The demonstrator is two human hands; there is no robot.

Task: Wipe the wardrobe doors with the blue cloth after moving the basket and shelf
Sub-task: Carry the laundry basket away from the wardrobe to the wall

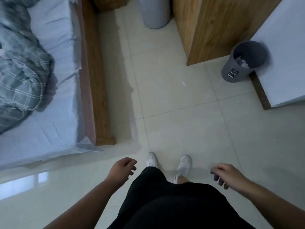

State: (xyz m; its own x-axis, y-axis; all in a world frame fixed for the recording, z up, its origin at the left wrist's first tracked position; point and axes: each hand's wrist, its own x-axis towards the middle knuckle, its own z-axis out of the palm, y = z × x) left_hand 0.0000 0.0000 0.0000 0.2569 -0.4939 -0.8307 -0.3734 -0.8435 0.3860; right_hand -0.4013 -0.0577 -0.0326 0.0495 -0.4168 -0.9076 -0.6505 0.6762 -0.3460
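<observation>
**Inspector:** Head view. Hand states are requested.

**Assessor:** The left hand [123, 168] and right hand [226, 175] are held loosely curled above the tiled floor. Nothing is gripped in either.

**Inspector:** Task items?

**Assessor:** No blue cloth or shelf is seen. A wooden unit [212, 28], possibly the wardrobe, is noted ahead on the right. A pale grey container [155, 12], perhaps the basket, is set just beside it.

**Inspector:** Step in hand?

**Assessor:** The opening stage is judged, with clearing not yet begun. An approach to the container is called for, then a lift clear of the doors.
</observation>
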